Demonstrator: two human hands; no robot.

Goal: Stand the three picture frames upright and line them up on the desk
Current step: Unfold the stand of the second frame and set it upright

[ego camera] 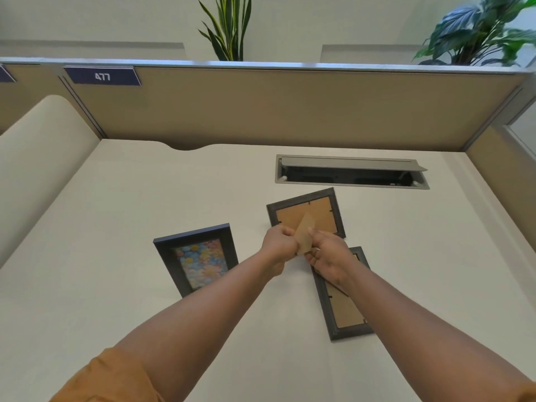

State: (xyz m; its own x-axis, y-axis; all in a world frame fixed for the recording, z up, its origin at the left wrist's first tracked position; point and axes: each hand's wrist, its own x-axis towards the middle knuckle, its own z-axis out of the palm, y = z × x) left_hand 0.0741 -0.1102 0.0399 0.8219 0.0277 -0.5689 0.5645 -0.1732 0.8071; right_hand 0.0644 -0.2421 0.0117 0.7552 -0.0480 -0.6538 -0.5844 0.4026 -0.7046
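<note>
Three dark picture frames are on the cream desk (116,285). One frame (197,258) lies face up at the left, showing a colourful flower picture. A second frame (316,208) shows its brown cardboard back, and its near edge is in my hands. My left hand (280,246) grips that frame's lower left corner. My right hand (330,256) pinches its brown cardboard stand flap (304,236), which is pulled out from the back. The third frame (343,311) lies face down to the right, partly under my right hand and forearm.
An open cable hatch (351,172) with a raised grey lid is set in the desk behind the frames. A tan partition wall (290,105) closes the back and right side, with a "477" label (103,76). Two plants (229,27) stand beyond it.
</note>
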